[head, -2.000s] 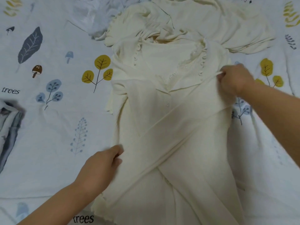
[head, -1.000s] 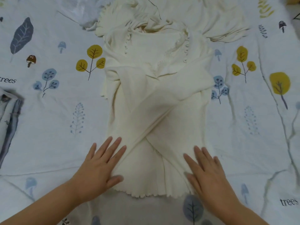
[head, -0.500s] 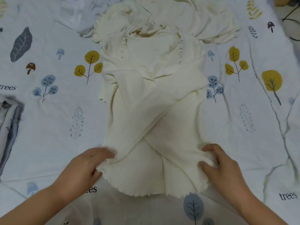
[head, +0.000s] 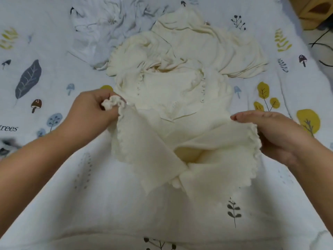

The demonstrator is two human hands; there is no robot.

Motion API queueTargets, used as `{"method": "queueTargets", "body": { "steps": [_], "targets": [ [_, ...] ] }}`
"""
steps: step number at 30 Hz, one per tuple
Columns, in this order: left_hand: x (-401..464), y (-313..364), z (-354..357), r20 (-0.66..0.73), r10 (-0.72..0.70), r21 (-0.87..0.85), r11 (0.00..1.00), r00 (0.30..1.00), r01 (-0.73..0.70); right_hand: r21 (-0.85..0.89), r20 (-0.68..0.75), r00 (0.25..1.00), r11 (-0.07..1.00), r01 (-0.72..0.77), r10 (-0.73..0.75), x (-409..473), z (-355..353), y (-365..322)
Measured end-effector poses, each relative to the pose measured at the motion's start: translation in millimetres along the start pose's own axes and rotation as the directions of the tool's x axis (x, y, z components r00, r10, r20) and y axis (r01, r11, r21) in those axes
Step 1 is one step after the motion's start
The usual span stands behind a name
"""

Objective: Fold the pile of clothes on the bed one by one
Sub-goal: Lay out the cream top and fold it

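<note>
Both hands grip the cream top (head: 173,109) by its scalloped hem, left hand (head: 93,109) and right hand (head: 275,134) at opposite corners; it looks soft, light, floppy.

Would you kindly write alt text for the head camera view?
Two hands lift the scalloped hem of a cream cardigan up off a leaf-print bedsheet: left hand pinching one corner, right hand the other. More clothes lie behind.
</note>
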State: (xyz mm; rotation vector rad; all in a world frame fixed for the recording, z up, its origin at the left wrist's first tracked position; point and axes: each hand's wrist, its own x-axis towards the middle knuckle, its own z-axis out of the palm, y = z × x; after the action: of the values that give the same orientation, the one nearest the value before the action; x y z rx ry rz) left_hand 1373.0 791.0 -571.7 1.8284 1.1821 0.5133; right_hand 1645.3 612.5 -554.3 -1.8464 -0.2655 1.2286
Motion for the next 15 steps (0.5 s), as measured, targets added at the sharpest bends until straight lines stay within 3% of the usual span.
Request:
{"method": "queueTargets", "body": {
  "steps": [5,8,11,13,15],
  "targets": [
    [81.2,-10.8,13.0,-0.199,-0.156,-0.096,0.986,0.968,0.139,0.205,-0.077,0.992,0.976,-0.081,0.098,71.9,5.8,-33.7],
    [107.9,-34.7,26.8,-0.257,-0.314,-0.064,0.949,0.914,0.308,0.217,-0.161,0.980,0.973,-0.081,0.118,106.5,14.2,-34.7],
    [106.9,-51.4,42.9,-0.228,-0.366,0.064,0.919,0.902,0.389,-0.129,-0.228,0.971,0.986,-0.106,0.075,127.6,21.9,-17.0],
    [98.0,-56.2,50.0,-0.237,-0.372,0.152,0.898,0.898,0.412,-0.455,-0.306,0.950,0.887,-0.085,-0.066,135.9,23.8,-0.5],
    [85.6,-58.5,56.0,-0.294,-0.381,0.198,0.873,0.877,0.446,-0.616,-0.350,0.917,0.784,-0.070,-0.193,135.1,27.3,13.1]
  ]
}}
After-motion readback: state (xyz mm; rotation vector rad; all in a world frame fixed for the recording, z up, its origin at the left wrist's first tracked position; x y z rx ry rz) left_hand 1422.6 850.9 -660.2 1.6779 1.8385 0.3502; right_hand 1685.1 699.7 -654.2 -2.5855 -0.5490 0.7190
